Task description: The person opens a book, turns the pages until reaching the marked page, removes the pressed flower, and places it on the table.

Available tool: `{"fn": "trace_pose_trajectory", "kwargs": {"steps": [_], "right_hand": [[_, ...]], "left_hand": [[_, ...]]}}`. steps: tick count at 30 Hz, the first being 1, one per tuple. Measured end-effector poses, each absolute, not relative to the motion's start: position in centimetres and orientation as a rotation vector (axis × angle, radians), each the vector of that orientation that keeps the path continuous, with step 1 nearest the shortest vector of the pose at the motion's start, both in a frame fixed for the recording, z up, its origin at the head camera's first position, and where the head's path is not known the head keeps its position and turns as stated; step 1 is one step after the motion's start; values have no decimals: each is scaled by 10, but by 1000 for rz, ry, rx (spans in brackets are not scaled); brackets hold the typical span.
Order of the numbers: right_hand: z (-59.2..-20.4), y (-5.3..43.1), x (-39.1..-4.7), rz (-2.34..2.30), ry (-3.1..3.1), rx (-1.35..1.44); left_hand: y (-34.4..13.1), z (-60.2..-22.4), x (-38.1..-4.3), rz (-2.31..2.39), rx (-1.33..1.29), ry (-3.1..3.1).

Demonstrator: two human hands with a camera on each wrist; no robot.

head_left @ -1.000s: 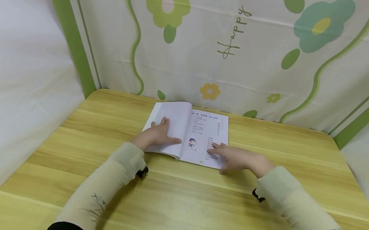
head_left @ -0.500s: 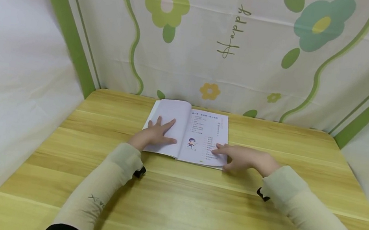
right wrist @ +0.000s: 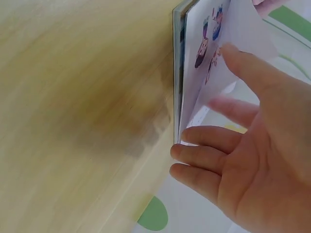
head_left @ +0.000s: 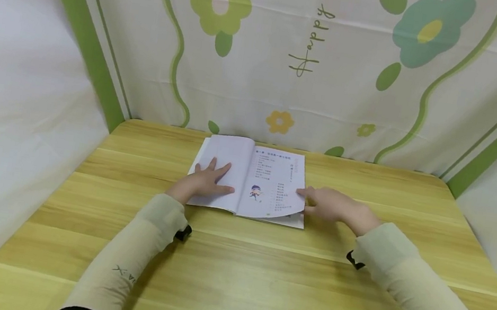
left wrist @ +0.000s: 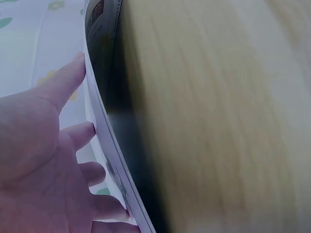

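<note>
An open book (head_left: pixel 225 146) lies near the far edge of the table, its left page blank and its right page printed with lines of text and a small cartoon figure. My left hand (head_left: pixel 202 183) rests on the blank page with its fingers spread. At the right edge my right hand (head_left: pixel 334 205) pinches a page (head_left: pixel 264 208) between thumb and index finger. The near corner of that page curls up, baring another sheet below. In the right wrist view the thumb (right wrist: pixel 243 65) is on the underside of the lifted page, and coloured pictures show on the sheet underneath.
The wooden table (head_left: pixel 234 281) stretches from the book towards me. A white cloth (head_left: pixel 251 70) with printed flowers and green bands hangs just behind the table's far edge, and white cloth walls stand at both sides.
My right hand has shifted slightly right, from lying over the printed page to pinching its edge, and the near corner has risen. My left hand has spread its fingers and slid a little left.
</note>
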State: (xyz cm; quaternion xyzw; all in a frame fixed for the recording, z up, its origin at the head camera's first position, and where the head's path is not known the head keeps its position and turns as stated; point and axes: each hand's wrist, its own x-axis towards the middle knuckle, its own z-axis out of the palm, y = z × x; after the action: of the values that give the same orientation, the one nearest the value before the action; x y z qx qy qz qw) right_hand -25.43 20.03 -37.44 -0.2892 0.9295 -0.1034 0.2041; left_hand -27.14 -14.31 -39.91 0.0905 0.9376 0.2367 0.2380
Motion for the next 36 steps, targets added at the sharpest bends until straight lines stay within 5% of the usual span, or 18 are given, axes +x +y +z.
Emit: {"fn": "trace_pose_trajectory", "kwargs": {"steps": [36], "right_hand": [[-355, 157, -257, -787, 2821, -820]], "left_hand": [[-141, -397, -270, 660, 291, 2501]]}}
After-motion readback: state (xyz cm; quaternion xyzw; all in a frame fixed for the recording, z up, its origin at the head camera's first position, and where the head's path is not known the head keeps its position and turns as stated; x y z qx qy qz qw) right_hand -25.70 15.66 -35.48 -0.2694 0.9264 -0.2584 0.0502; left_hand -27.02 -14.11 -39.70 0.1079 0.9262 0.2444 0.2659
